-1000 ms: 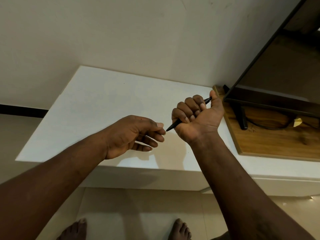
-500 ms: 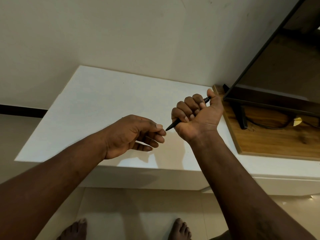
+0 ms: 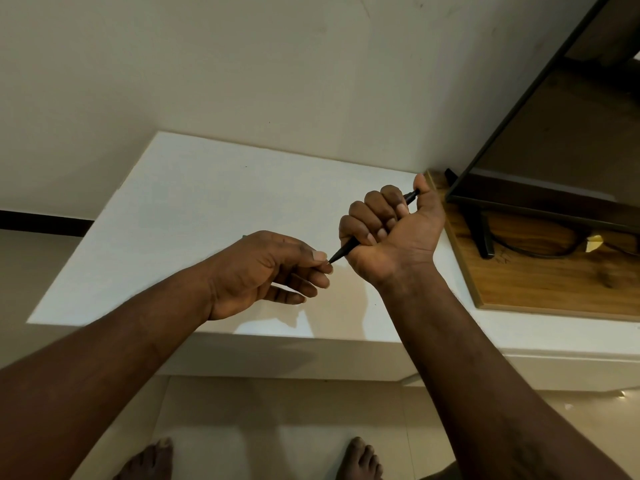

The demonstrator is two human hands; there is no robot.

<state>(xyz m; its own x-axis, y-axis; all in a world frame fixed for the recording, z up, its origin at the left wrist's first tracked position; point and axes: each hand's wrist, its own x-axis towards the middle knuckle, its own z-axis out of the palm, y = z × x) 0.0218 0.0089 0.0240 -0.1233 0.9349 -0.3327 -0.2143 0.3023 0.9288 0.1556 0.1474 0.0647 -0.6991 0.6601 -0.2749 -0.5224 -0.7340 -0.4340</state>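
Appearing light, stiff and slick, the pen (image 3: 341, 251) sits fisted mid-barrel in the right hand (image 3: 391, 244), left hand (image 3: 270, 271) pinching its tip.

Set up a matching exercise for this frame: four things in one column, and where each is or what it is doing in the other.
Things:
1. black pen
2. left hand
3. wooden board
4. television

States:
a. stands on the board
b. fingertips pinch the pen's tip
c. lies on the white counter
d. gripped in the fist of the right hand

Pairs: 1-d, 2-b, 3-c, 4-a
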